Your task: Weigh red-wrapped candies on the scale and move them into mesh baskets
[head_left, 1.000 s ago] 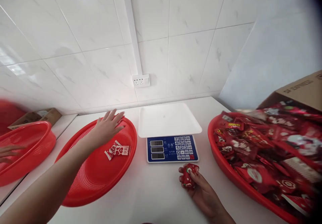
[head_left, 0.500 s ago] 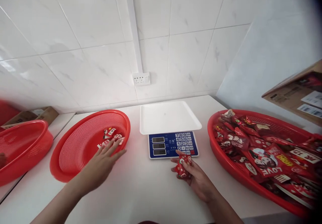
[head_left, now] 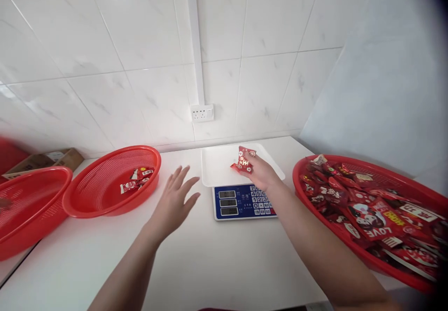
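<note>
My right hand (head_left: 262, 173) reaches over the white pan of the scale (head_left: 219, 169) and grips a few small red candy packets (head_left: 243, 159) just above it. My left hand (head_left: 175, 201) hovers above the white table with fingers spread and nothing in it, left of the scale's blue keypad (head_left: 245, 201). A red mesh basket (head_left: 87, 199) at the left holds a few red packets (head_left: 136, 179). At the right a large red basket (head_left: 385, 266) is heaped with several red packets (head_left: 364, 208).
Another red basket (head_left: 24, 203) sits on a neighbouring surface at far left, with cardboard boxes (head_left: 45, 159) behind it. A wall socket (head_left: 202, 113) is on the tiled wall above the scale. The white table (head_left: 217, 264) stretches in front.
My right hand has carried the packets from the table in front of the keypad up over the scale pan. My left hand has drawn back out of the left basket and moved right over the table.
</note>
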`<control>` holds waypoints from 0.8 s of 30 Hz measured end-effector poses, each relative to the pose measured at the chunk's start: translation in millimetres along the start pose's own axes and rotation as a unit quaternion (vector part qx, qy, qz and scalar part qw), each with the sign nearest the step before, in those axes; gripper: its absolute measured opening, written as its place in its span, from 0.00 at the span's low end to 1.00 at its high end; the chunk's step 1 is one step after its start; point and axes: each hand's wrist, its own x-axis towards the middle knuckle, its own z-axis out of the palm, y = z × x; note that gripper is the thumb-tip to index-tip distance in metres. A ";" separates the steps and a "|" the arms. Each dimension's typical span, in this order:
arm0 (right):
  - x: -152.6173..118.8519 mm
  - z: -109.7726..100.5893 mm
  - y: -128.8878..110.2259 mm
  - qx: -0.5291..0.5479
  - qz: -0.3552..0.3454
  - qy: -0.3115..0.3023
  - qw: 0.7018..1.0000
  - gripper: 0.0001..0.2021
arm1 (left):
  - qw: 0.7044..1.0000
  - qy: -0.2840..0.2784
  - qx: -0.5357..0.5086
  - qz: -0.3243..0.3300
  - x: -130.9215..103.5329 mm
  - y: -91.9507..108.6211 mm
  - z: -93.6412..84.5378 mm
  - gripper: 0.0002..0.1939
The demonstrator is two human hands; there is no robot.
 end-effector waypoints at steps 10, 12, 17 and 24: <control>-9.1 -24.9 -9.7 -0.261 -0.128 0.116 0.950 0.38 | 0.910 0.241 -0.330 0.068 28.0 49.6 -3.6 0.11; -30.2 -40.8 -14.2 -0.393 -0.177 0.103 0.896 0.36 | 0.868 0.271 -0.413 0.060 32.9 53.2 -4.1 0.11; -70.0 -111.1 -32.3 -0.623 -0.109 0.066 0.772 0.31 | 0.732 0.305 -0.609 0.000 49.1 47.3 1.7 0.06; -84.2 -202.7 -61.7 -0.661 -0.025 0.159 0.732 0.25 | 0.694 0.176 -0.694 -0.078 59.5 38.6 21.0 0.03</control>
